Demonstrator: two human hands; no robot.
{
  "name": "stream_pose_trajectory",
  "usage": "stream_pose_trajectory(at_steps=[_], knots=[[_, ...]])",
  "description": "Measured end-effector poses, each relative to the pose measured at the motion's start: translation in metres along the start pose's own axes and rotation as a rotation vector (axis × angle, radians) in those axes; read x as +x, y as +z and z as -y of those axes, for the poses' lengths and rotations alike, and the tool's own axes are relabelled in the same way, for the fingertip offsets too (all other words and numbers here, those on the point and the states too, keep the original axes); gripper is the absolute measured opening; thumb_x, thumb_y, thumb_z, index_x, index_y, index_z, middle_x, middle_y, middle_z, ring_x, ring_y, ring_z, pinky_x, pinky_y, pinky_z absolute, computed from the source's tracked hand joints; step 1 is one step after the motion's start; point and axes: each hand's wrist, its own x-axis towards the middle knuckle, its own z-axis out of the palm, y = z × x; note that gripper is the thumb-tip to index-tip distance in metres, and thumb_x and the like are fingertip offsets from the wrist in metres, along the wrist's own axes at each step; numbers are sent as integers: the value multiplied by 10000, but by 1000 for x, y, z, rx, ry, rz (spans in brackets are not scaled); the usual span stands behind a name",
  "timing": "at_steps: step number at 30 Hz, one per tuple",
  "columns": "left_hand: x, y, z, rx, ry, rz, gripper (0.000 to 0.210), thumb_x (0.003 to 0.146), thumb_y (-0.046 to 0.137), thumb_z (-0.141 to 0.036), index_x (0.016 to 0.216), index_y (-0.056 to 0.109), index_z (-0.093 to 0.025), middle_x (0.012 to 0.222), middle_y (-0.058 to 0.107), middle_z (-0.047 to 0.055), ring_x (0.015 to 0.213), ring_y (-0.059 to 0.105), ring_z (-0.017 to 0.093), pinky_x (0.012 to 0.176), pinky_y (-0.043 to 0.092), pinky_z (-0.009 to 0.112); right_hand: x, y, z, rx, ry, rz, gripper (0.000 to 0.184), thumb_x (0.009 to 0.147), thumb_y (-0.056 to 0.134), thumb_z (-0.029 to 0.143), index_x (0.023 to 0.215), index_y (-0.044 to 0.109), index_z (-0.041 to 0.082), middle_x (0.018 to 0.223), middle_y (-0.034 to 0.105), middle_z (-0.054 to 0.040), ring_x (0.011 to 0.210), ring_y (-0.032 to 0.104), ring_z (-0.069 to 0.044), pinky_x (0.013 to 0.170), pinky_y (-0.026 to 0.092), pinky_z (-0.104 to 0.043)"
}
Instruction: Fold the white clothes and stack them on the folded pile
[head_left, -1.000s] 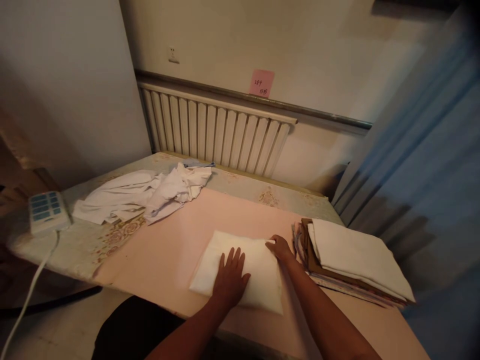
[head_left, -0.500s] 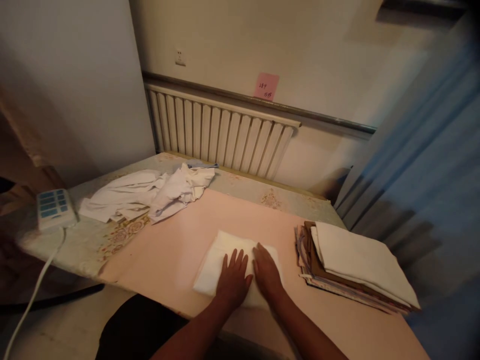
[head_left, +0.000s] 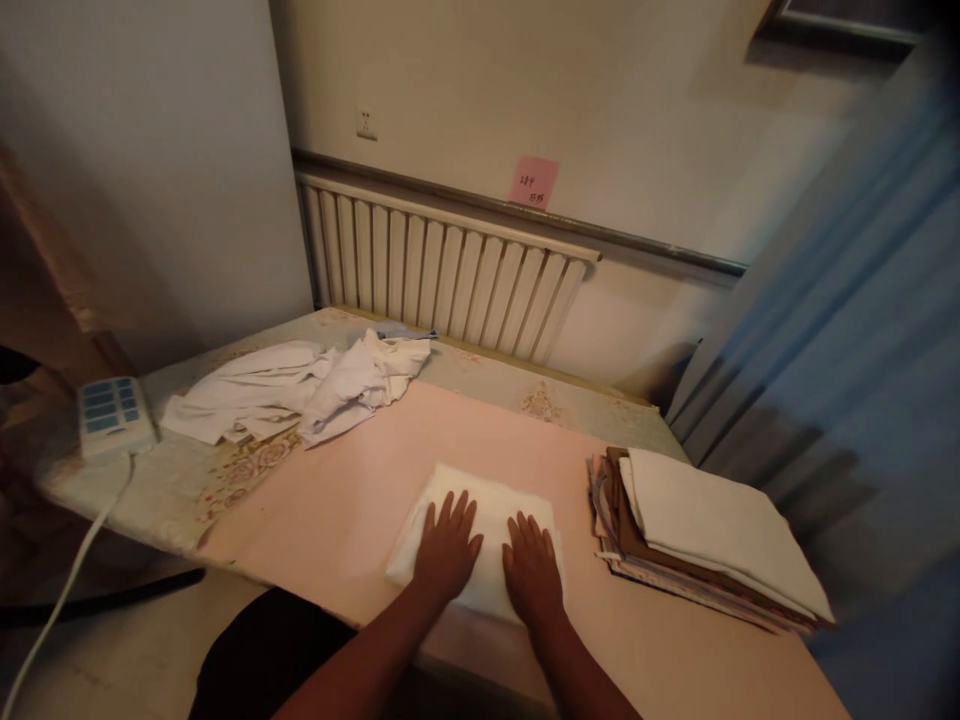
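A folded white cloth point(head_left: 491, 502) lies flat near the front edge of the table, on a pink sheet point(head_left: 352, 500). My left hand point(head_left: 448, 548) rests palm down on the left half of the cloth, fingers spread. On its right half lies my right hand point(head_left: 533, 570), also palm down with the fingers a little apart. A strip of bare cloth shows between the two hands. Neither hand grips anything. The palms hide part of the cloth's near side.
To the right sits a stack of folded fabrics point(head_left: 720, 530), white on top with brown beneath. Crumpled white cloths point(head_left: 300, 385) lie at the back left. A power strip point(head_left: 112, 415) with a white cord is at the left edge. Behind stands a radiator point(head_left: 442, 265); a blue curtain point(head_left: 810, 330) hangs at right.
My hands have moved apart on the cloth: the left slightly left and up, the right with its fingers now pointing more straight ahead. The cloth stays in place.
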Motion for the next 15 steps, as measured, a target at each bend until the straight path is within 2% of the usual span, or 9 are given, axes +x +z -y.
stream_pose_trajectory(at_steps=[7,15], knots=[[6,-2,59,37,-64,33,512,938,339,-404,1385,455,-181,1445,450,106,1366,349,300,1093,266,551,0,3,-1,-6,5,23,458,950,347,281,1371,475,153,1471,398,-99,1381,317,-286,1129,243,-500],[19,10,83,20,-64,-16,511,940,329,-397,1355,493,-147,1427,470,132,1353,365,319,1093,255,553,-3,17,-7,-1,-10,-38,443,949,377,280,1374,464,195,1462,421,-65,1383,320,-253,1136,261,-475]])
